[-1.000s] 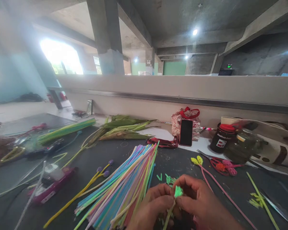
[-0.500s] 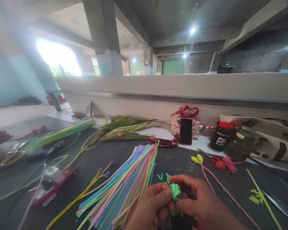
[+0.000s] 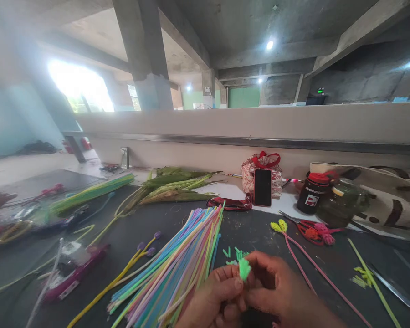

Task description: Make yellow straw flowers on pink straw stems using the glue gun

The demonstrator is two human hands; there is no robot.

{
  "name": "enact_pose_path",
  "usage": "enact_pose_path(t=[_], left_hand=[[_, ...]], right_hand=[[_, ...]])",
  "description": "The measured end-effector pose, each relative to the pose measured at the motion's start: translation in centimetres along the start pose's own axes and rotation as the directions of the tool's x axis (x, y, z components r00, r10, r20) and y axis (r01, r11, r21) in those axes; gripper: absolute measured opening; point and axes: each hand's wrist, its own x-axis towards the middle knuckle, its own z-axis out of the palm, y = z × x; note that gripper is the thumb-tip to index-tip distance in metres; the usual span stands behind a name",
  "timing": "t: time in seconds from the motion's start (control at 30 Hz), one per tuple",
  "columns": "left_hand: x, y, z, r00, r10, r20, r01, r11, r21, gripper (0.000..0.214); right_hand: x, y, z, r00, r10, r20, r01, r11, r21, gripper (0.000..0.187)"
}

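Observation:
Both my hands meet at the bottom centre over a dark table (image 3: 253, 230). My left hand (image 3: 213, 300) and my right hand (image 3: 278, 294) are closed in a pinch on a small green pipe-cleaner piece (image 3: 244, 269), whose fuzzy tip sticks up between the thumbs. Just left of my hands lies a fanned bundle of pastel pipe cleaners (image 3: 181, 259). A few short green cuttings (image 3: 234, 253) lie just beyond my fingers.
A pink stem with yellow tips (image 3: 295, 255), red-handled scissors (image 3: 305, 228), a phone (image 3: 262, 187) leaning on a patterned bag, a red-lidded jar (image 3: 313, 193), corn husks (image 3: 172, 187), a yellow stem with purple buds (image 3: 130, 269) and a pink tool (image 3: 73, 273) lie around.
The green piece's long stem no longer hangs below my hands; only the fuzzy tip shows now. My hands stayed together, shifting slightly as the view tilted.

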Motion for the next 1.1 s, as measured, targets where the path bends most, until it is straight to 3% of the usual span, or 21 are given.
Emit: enact_pose_path(t=[0.3, 0.57, 0.73, 0.9, 1.1], left_hand=[[0.4, -0.2, 0.7, 0.98, 0.093, -0.174, -0.095, 0.995, -0.005, 0.034], [0.6, -0.2, 0.6, 0.974, 0.136, -0.183, -0.14, 0.99, -0.01, 0.035], [0.4, -0.4, 0.6, 0.99, 0.071, -0.122, -0.074, 0.997, -0.022, 0.034], [-0.1, -0.3, 0.6, 1.0, -0.019, -0.004, 0.019, 1.0, 0.019, 0.03], [-0.3, 0.1, 1.0, 0.995, -0.102, 0.008, 0.102, 0.993, 0.053, 0.024]], right_hand=[[0.4, 0.5, -0.8, 0.998, 0.017, -0.057, -0.018, 1.0, -0.004, 0.023], [0.5, 0.5, -1.7, 0.984, 0.078, -0.159, -0.068, 0.995, 0.069, 0.025], [0.2, 0.6, -2.4, 0.997, -0.027, -0.079, 0.033, 0.996, 0.08, 0.036], [0.0, -0.2, -3.4, 0.98, -0.19, 0.065, 0.198, 0.964, -0.178, 0.038], [-0.3, -1.6, -3.3, 0.969, -0.216, 0.122, 0.244, 0.917, -0.317, 0.029]])
